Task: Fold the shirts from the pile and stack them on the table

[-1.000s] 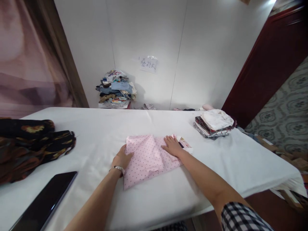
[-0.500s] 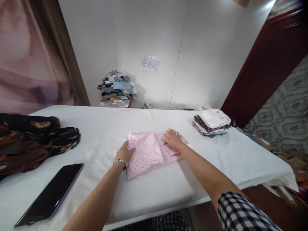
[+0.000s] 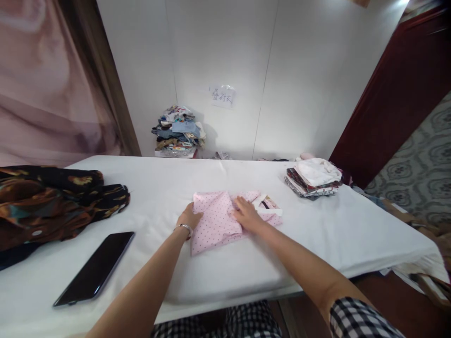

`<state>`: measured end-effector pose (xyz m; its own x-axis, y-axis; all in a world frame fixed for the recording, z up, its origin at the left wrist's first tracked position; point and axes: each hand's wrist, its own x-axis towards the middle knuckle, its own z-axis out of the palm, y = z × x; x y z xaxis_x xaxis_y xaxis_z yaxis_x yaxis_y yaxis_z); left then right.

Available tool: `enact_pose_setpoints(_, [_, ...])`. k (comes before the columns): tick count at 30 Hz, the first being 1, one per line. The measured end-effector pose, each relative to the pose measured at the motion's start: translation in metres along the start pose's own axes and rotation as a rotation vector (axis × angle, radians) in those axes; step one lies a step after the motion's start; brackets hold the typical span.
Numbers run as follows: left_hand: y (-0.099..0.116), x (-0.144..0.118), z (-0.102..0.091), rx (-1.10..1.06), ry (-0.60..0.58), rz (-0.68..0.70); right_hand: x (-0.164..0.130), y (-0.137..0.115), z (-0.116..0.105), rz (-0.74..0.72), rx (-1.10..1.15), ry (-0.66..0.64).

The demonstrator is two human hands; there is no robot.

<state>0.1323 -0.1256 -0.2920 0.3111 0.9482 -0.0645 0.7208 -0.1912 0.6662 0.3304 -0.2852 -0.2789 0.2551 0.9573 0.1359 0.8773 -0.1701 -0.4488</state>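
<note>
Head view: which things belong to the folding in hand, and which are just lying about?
In hand:
pink dotted garment
left hand, on its left edge
right hand, flat on it

Lying about:
phone
dark floral garment
folded stack
clothes pile by the wall
</note>
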Motion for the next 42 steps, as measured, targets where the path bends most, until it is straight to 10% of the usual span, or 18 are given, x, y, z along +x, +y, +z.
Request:
enact_pose_setpoints(12, [0.014, -0.006, -0.009, -0.041, -0.116, -0.126, -0.025, -0.040, 0.015, -0.084, 0.118, -0.097])
enact_pose_setpoints(24, [0.014, -0.008, -0.015, -0.041, -0.129, -0.192, -0.008, -0.015, 0.011, 0.270, 0.389, 0.021])
enact_pose_setpoints(42, [0.015, -0.002, -0.009, -0.087, -0.180, -0.141, 0.000, 0.031, 0.007, 0.354, 0.409, 0.121])
